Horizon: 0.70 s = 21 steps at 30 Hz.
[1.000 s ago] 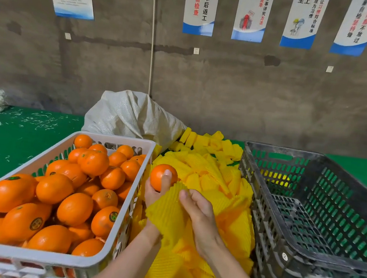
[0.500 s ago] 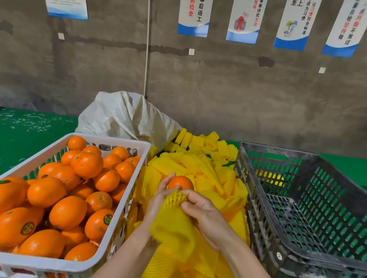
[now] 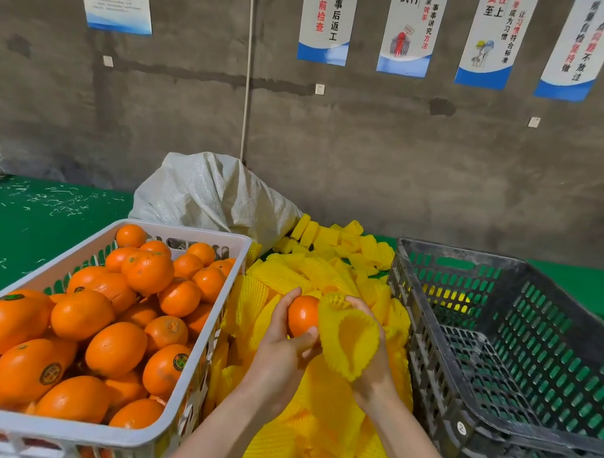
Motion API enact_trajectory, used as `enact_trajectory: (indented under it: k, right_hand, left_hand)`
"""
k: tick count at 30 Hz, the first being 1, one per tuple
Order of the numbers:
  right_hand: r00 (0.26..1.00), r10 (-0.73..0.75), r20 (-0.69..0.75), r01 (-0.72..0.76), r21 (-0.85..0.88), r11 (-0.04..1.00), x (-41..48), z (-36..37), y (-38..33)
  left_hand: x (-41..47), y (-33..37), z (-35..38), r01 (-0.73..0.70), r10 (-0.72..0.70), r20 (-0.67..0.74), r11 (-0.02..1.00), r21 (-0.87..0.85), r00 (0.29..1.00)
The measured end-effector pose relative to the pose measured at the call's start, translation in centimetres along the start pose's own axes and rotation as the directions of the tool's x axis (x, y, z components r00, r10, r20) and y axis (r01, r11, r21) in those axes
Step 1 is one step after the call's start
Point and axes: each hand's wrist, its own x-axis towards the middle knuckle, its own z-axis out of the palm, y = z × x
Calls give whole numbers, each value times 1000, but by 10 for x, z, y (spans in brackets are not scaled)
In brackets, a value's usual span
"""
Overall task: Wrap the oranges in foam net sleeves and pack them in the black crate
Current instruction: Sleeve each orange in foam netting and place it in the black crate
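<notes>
- Two bare hands meet over the middle of the green-covered table [image 3: 15,238], near its front edge.
- The left hand [image 3: 281,356] cups a small round orange [image 3: 301,319]. Its fingers lie together, curled round the fruit's left side, and the thumb is pressed across the lower front.
- The right hand [image 3: 374,380] holds a yellow ribbed foam net sleeve [image 3: 348,340] with its open mouth against the orange's right side.
- Fingertips [image 3: 358,302] curl over the sleeve's upper rim. The other fingers and the thumb are behind the foam, so how they are spread cannot be told; they seem to grip it from the back.
- Most of the orange is bare, and only its right edge touches the sleeve.
- A black slotted plastic crate [image 3: 457,249] stands at the table's right edge, stacked on other black crates.
- A white slotted plastic crate [image 3: 182,232] at the front left corner is piled with loose oranges [image 3: 115,347].
- A heap of yellow foam sleeves [image 3: 288,275] fills the gap between the two crates, touching both.
- A grey-white woven sack [image 3: 215,191] lies at the back edge, behind the heap.
- White-and-blue posters [image 3: 326,17] hang on the concrete wall.
</notes>
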Motion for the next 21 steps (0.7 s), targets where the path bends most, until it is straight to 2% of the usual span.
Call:
enact_trajectory:
  k: [3,5,6,8,9,10,12,14,15,17,18,20,21]
  right_hand:
    - [995,100,3,-98,232,968,-5,-8,-8]
    - [982,164,90,-186,349,919,-8,-10,-11]
    - [963,132,236,-222,411,884,-14,-5,-15]
    - [959,-73,274,-37,377,926,-21,-2,-21]
    - [955,-76,286,-12,295,956,-20,2,-20]
    - [918,66,392,-187,279,942,-20,4,-16]
    - [941,196,274,-282,321,904,-17,-4,-14]
    - [892,250,375,-386,348,854,-17,-2,-24]
    - [868,235,436,-392,312,866,-16,-2,-23]
    - [915,294,275,-350,182,919,-11,0,-18]
    - [938,275,210,-303,116,946,-7,0,-13]
    - [986,103,129,-83,-147,986,-6,6,-7]
    - [997,-1,78,26,-320,947,-5,7,-5]
  left_hand:
    - [-1,7,-1,-58,67,-77,992,109,995]
    - [2,9,-3,-49,79,-143,978,202,987]
    - [3,9,-3,-32,61,-156,983,182,986]
    - [4,10,1,26,-26,-146,1000,1,989]
    - [5,9,4,58,-72,-125,992,-114,990]
    - [6,9,5,84,-106,-104,977,-197,989]
    - [5,9,7,94,-114,-83,973,-210,990]
    - [3,8,7,76,-85,-75,990,-119,994]
    - [2,7,7,59,-63,-69,997,-51,996]
    - [-1,3,7,-5,14,-71,992,128,997]
    - [-2,0,7,-50,69,-73,972,230,995]
    - [-4,-8,9,-139,186,-84,908,394,979]
    - [-5,-9,10,-179,239,-86,881,437,967]
